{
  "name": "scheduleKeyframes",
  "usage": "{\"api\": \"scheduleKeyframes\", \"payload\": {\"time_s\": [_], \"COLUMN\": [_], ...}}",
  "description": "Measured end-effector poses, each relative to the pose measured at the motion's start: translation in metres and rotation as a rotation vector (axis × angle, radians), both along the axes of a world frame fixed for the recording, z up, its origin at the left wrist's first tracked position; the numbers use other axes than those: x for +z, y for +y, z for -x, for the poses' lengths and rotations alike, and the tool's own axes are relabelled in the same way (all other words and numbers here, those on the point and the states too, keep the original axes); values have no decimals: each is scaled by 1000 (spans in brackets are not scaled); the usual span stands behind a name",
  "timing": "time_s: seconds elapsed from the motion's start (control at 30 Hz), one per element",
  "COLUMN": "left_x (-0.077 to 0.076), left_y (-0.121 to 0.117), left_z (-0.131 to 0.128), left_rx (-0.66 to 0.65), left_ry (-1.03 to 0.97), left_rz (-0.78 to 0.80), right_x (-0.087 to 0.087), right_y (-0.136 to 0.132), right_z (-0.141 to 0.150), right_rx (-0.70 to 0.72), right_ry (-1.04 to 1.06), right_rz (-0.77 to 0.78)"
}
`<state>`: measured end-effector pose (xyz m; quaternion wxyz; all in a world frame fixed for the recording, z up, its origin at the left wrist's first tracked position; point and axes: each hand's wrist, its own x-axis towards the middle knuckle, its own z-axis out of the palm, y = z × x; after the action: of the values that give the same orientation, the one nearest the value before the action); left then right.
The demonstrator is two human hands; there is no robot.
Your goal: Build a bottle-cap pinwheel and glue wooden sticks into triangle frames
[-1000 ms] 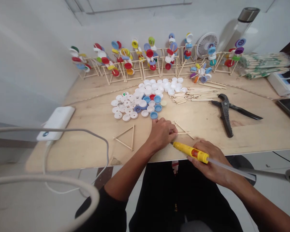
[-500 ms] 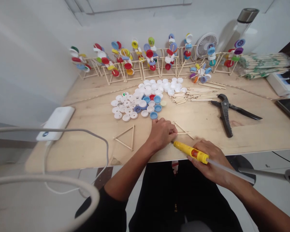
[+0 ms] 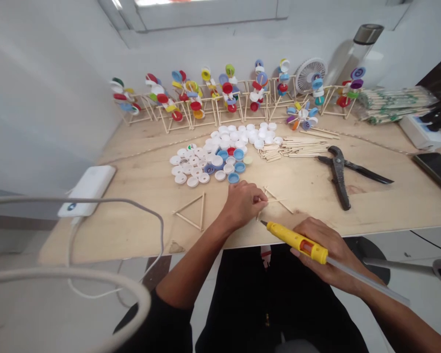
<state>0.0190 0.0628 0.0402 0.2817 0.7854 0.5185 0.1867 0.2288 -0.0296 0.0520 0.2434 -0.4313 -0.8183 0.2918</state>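
In the head view my left hand (image 3: 243,203) pinches a thin wooden stick (image 3: 277,200) near the table's front edge. Another stick (image 3: 282,202) lies slantwise beside it, and their joint is partly hidden by my fingers. My right hand (image 3: 325,250) is wrapped round a yellow glue gun (image 3: 296,241) with a clear glue stick (image 3: 369,282) coming out of its back. The dark nozzle points at the sticks from just below my left fingers, a little apart from them. A triangle of sticks (image 3: 203,212) lies flat to the left.
Bottle caps (image 3: 194,169), mostly white, cover the table's middle. Loose sticks (image 3: 301,146) and black pliers (image 3: 338,177) lie to the right. Stick frames with cap wheels (image 3: 195,105) line the wall. A white power bank (image 3: 90,189) with a cable sits left, a phone (image 3: 439,169) right.
My right hand has drawn the glue gun slightly down and right, so its nozzle has come away from my left fingers. My left hand stays on the stick. The view has tilted a little upward.
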Motion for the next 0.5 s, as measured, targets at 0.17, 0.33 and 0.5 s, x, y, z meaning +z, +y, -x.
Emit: {"api": "scheduleKeyframes", "payload": {"time_s": [0.17, 0.33, 0.5], "left_x": [6, 2, -10], "left_y": [-10, -33, -56], "left_z": [17, 27, 27], "left_rx": [166, 338, 410], "left_ry": [-248, -391, -430], "left_rz": [-36, -62, -59], "right_x": [20, 35, 10], "right_y": [1, 7, 35], "right_z": [-15, -42, -88], "right_rx": [-86, -473, -611], "right_ry": [42, -34, -217], "right_rz": [-96, -540, -835]}}
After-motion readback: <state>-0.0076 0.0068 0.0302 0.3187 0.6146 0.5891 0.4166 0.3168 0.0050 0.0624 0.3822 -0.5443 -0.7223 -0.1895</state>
